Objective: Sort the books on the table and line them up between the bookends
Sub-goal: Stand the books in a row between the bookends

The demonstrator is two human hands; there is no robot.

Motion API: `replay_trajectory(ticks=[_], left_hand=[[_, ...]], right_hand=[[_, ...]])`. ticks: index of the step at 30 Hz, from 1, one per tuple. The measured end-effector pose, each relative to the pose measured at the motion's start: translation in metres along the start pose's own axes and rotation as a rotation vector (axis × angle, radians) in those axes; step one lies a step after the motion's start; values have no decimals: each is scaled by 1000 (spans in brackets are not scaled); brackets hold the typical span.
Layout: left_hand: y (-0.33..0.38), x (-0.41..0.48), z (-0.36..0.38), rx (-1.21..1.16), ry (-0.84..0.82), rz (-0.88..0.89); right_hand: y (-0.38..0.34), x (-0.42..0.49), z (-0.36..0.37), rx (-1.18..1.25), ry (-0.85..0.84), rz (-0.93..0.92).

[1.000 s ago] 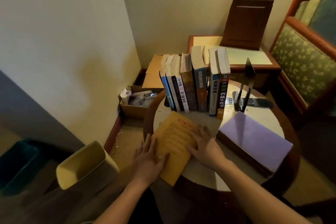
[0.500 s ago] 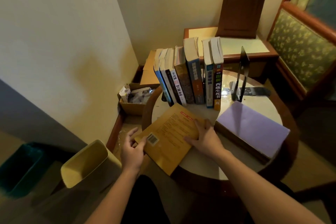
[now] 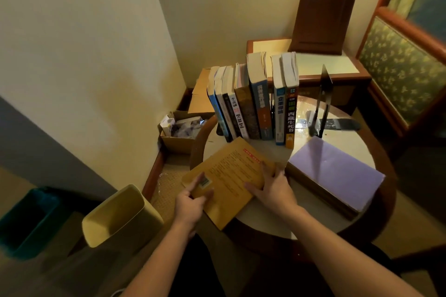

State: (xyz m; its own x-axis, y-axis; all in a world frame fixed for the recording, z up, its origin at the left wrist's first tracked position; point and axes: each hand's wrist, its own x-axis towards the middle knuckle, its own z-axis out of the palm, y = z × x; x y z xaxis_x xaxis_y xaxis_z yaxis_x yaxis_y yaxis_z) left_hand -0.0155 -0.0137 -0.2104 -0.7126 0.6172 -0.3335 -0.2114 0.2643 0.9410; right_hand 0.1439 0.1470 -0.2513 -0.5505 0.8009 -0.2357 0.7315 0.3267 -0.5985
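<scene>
Over the last second the yellow book (image 3: 229,181) has swung clockwise and slid out over the near-left rim of the round worktop (image 3: 265,224). My left hand (image 3: 190,202) has gone from lying flat on the cover to taking the overhanging corner. I read that as the lift being set up, so this book is next for the row. The left fingers (image 3: 196,179) and thumb pinch that corner by the barcode; how far the others wrap underneath I cannot tell. My right hand (image 3: 272,190) lies released and spread on the cover's right edge, pressing it down rather than grasping. The book lies flat, back cover up, at about 7 o'clock on the worktop. Its long axis runs from between 7 and 8 o'clock to between 1 and 2. The red-headed top end points up toward the standing books (image 3: 253,103) at 12 o'clock. Which long edge is the spine I cannot tell. The black bookend (image 3: 322,103) stands apart from the row at 1 o'clock, leaving a gap. The purple book (image 3: 333,176) lies flat at 3 o'clock, not yet shelved.
</scene>
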Motion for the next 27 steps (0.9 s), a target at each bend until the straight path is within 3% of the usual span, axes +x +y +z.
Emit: replay_trajectory(ticks=[11, 15, 22, 27], left_hand=[[83, -7, -30, -214, -357, 6], [88, -10, -21, -266, -465, -30], [62, -18, 46, -68, -484, -84], [36, -45, 105, 258, -446, 1]], right_hand=[[-16, -30, -76, 552, -66, -71], [-7, -55, -123, 836, -203, -7], [0, -94, -176, 825, -58, 66], [5, -111, -183, 439, 31, -29]])
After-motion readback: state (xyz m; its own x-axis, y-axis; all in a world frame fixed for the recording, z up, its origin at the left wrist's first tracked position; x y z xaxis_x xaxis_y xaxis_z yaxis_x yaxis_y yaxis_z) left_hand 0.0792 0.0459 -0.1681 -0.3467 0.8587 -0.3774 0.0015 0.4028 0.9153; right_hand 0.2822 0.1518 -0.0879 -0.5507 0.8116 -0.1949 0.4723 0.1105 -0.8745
